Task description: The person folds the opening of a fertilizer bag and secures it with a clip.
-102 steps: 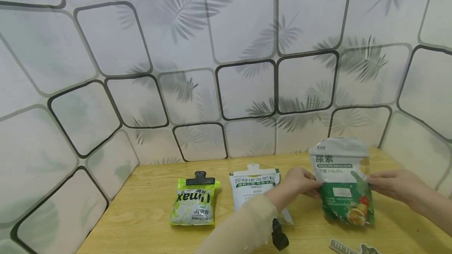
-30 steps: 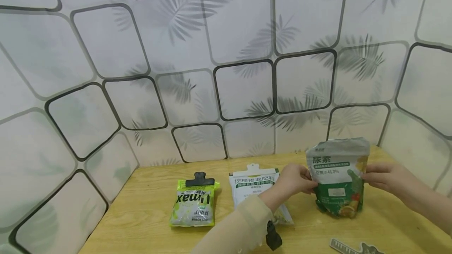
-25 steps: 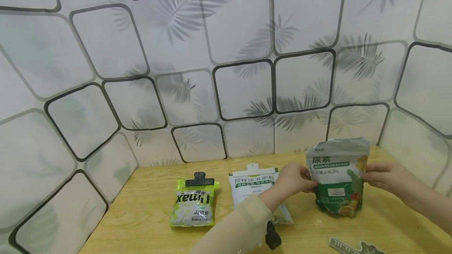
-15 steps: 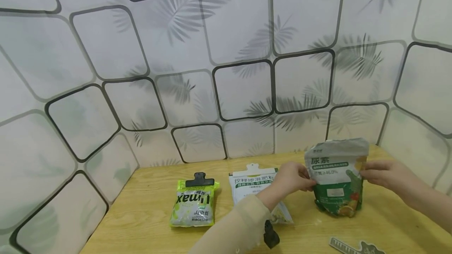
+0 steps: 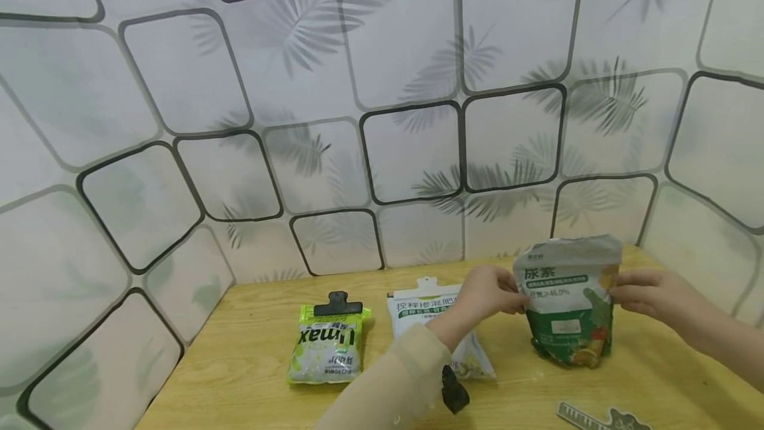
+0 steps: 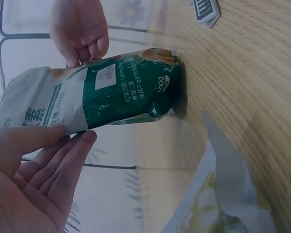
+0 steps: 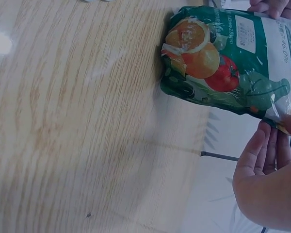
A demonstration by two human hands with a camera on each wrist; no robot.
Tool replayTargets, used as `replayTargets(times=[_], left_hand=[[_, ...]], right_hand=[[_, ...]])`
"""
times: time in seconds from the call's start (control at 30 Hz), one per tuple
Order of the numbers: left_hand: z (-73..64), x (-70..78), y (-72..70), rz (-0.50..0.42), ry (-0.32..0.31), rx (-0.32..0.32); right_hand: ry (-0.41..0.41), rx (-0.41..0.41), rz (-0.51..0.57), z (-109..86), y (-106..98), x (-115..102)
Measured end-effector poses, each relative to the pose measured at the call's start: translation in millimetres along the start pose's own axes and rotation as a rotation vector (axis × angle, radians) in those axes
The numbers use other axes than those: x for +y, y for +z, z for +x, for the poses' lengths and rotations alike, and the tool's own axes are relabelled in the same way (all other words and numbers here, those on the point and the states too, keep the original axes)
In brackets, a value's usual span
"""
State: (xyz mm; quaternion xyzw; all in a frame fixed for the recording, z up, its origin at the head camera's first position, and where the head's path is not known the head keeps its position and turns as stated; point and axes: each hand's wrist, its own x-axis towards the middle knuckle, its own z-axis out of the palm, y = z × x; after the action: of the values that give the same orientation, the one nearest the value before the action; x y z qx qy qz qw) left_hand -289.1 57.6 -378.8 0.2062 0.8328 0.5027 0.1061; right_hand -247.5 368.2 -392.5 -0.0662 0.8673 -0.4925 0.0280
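Note:
A green and white urea fertilizer pouch (image 5: 564, 324) stands upright on the wooden table at the right, printed with oranges and a tomato. My left hand (image 5: 488, 292) pinches its left side edge between thumb and fingers, about mid-height. On the opposite side, my right hand (image 5: 650, 294) pinches the right edge at a similar height. The left wrist view shows the pouch (image 6: 102, 92) from its left side, its base at the table. Fruit pictures fill the lower front of the pouch (image 7: 203, 53) in the right wrist view.
Behind my left forearm lies a white fertilizer bag (image 5: 412, 314) with a white clip (image 5: 427, 290). Further left is a lime-green Umax bag (image 5: 328, 357) with a black clip (image 5: 338, 305). A grey clip (image 5: 623, 421) lies at the front right. A patterned backdrop (image 5: 412, 151) rises behind the table.
The pouch has shifted slightly left and back since the earliest frame, both hands keeping hold of its sides. Lately my left hand has moved a little up the pouch's left edge.

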Motion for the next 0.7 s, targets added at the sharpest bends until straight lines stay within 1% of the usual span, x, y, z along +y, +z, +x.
replayTargets(times=[0.17, 0.37, 0.53, 0.63, 0.7], left_hand=[[-2.6, 2.8, -4.1, -0.029, 0.003, -0.005], [-1.2, 3.5, -6.3, -0.060, 0.011, -0.004], [-1.2, 8.0, -8.8, -0.095, -0.002, 0.005], [-1.0, 11.0, -10.1, -0.108, 0.003, 0.014], [-1.0, 12.3, -10.9, -0.116, 0.009, 0.018]], right_hand=[[0.015, -0.024, -0.016, 0.0, -3.2, -3.0], [0.022, -0.031, -0.038, 2.4, -5.1, -1.8], [-0.006, -0.012, -0.033, 2.6, -6.0, -3.9], [-0.033, -0.007, -0.016, 2.8, -5.7, -6.3], [-0.034, -0.007, -0.018, 2.2, -5.1, -8.2]])
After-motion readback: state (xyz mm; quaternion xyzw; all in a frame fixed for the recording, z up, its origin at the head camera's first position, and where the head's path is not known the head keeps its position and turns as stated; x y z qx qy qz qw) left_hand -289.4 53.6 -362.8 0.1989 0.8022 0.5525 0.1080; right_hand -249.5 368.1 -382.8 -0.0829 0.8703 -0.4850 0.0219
